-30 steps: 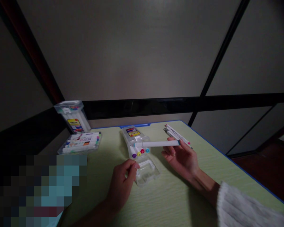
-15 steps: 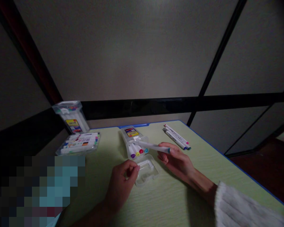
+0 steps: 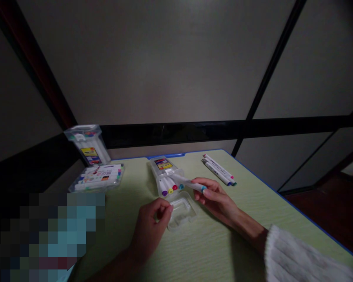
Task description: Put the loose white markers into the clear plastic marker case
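My right hand [image 3: 216, 197] pinches a white marker [image 3: 188, 183] by its teal-capped end, the other end poking into the mouth of a clear marker case [image 3: 166, 176] lying on the green table [image 3: 211, 250]. Several markers with purple, yellow, red and blue caps show at the case's opening. The case's clear lid [image 3: 182, 209] hangs open toward me. My left hand [image 3: 153, 227] rests curled beside that lid, fingertips pressed together at its edge.
Two more clear marker cases sit at the far left: one upright [image 3: 88, 145], one flat [image 3: 98, 177]. A few loose markers [image 3: 219, 169] lie at the far right near the table's blue edge. A blurred patch covers the lower left.
My right hand has turned the marker from lying crosswise over the case to pointing into its opening, moving left and down. The left hand has hardly moved.
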`<state>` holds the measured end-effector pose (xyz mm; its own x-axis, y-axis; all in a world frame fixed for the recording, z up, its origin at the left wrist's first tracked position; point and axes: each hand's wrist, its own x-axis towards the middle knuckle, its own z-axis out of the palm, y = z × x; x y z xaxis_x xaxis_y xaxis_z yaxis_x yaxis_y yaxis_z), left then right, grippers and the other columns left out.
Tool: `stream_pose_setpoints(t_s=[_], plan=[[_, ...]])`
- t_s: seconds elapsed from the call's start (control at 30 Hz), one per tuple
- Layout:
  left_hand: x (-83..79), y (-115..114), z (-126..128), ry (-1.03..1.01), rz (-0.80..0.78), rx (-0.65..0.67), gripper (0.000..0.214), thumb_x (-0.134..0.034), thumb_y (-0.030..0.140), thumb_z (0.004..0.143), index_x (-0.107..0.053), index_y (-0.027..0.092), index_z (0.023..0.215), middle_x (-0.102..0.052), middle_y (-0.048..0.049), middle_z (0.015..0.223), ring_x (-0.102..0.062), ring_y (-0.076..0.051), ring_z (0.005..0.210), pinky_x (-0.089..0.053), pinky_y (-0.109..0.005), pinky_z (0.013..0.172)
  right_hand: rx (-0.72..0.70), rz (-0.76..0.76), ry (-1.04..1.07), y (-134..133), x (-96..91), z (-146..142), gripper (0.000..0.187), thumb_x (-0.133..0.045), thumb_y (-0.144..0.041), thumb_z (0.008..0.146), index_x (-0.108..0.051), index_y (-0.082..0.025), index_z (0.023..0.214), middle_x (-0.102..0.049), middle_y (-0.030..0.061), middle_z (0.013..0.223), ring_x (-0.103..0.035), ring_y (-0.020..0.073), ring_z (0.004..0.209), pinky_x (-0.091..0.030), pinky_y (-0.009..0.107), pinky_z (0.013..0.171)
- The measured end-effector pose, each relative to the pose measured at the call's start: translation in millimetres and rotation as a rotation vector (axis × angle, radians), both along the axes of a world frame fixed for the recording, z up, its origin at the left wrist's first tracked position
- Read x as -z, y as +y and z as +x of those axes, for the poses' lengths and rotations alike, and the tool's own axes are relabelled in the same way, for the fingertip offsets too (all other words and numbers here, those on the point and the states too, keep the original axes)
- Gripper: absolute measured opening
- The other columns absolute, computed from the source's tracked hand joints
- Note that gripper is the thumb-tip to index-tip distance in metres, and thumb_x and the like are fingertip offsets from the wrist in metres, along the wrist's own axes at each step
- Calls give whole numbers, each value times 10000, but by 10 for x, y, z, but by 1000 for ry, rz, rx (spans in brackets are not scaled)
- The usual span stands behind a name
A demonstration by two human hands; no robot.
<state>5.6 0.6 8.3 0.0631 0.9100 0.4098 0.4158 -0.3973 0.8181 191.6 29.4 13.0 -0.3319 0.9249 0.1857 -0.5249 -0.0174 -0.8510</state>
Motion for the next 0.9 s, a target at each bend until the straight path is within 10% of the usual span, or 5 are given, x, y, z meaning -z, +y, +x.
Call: stream_pose_setpoints(t_s=[0.9], plan=[[40, 1, -6, 29, 4, -2, 209, -498, 220, 715, -498, 154, 517, -389, 56, 455, -392, -85, 458, -310, -180, 468, -42, 45, -99, 19, 35, -41, 281, -692, -315, 684, -673, -174, 925, -704, 36, 690, -455, 81, 462, -316, 222, 485]])
